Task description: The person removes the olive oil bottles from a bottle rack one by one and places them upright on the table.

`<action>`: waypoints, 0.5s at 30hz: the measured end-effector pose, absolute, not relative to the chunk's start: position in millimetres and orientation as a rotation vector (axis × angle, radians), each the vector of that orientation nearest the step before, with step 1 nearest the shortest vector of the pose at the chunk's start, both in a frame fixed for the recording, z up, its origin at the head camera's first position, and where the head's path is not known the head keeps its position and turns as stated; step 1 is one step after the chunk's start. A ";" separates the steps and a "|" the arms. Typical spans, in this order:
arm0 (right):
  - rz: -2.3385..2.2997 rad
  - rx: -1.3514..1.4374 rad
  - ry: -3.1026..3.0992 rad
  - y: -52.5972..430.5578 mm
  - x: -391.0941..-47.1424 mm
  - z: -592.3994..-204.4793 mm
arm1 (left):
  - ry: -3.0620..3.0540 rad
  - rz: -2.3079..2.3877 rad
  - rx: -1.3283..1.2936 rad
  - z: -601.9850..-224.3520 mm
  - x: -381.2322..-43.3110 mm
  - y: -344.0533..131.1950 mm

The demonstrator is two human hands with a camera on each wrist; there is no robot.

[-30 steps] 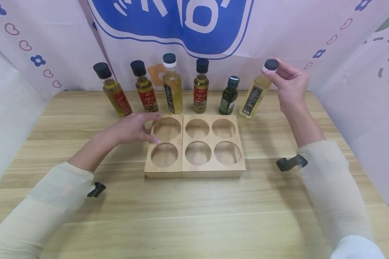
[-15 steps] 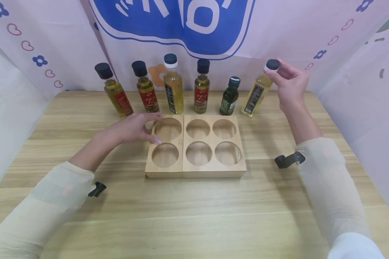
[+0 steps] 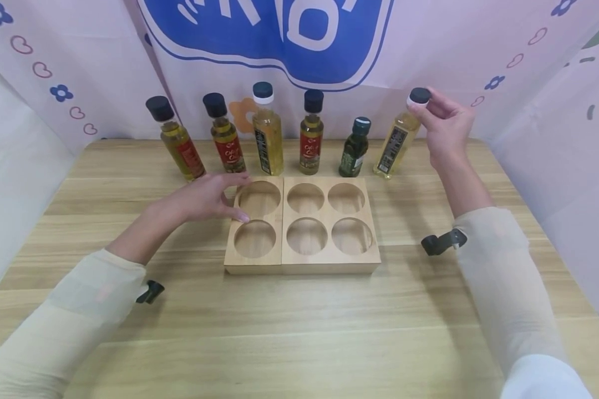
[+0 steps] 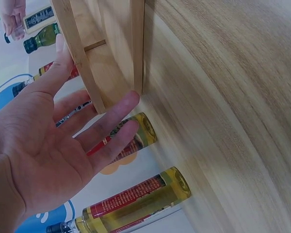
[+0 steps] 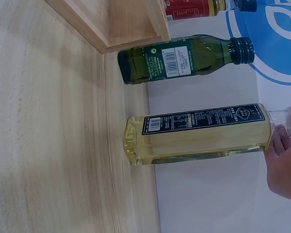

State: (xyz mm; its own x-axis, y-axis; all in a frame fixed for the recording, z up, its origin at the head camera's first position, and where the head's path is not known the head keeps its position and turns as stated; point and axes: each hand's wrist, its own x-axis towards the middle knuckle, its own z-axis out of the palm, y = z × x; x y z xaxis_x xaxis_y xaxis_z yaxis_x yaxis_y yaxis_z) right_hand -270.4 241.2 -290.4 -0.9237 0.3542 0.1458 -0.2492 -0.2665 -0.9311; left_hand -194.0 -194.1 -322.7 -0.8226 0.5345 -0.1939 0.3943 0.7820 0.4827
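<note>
My right hand (image 3: 449, 124) grips a clear oil bottle (image 3: 396, 144) by its neck, just under the dark cap. The bottle leans slightly, its base toward the left; pale yellow oil and a black label show in the right wrist view. My left hand (image 3: 204, 197) rests its fingertips at the left edge of a wooden rack (image 3: 279, 221) with several round holes. In the left wrist view the thumb lies along the rack's top board and the other fingers are loosely extended. A small dark green bottle (image 5: 179, 60) stands between the rack's back right corner and the held bottle.
Behind the rack stand red-labelled olive oil bottles (image 3: 227, 147) and another clear bottle (image 3: 268, 141). One red-labelled bottle (image 3: 182, 149) is just beyond the left hand. A white printed cloth (image 3: 379, 113) hangs at the table's (image 3: 259, 332) back edge.
My right hand and the clear oil bottle have shifted slightly back and to the right, and the bottle leans a little less. The left hand and rack have stayed put.
</note>
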 end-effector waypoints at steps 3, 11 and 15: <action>2.229 -0.125 -1.630 241.2 -271.0 -290.2 | 2.652 0.621 0.717 -322.2 -193.7 -194.2; 2.175 -0.112 -1.707 242.6 -270.1 -291.7 | 2.632 0.610 0.727 -321.3 -193.2 -194.2; 2.149 -0.105 -1.724 242.4 -269.1 -291.4 | 2.637 0.610 0.735 -320.4 -192.4 -194.1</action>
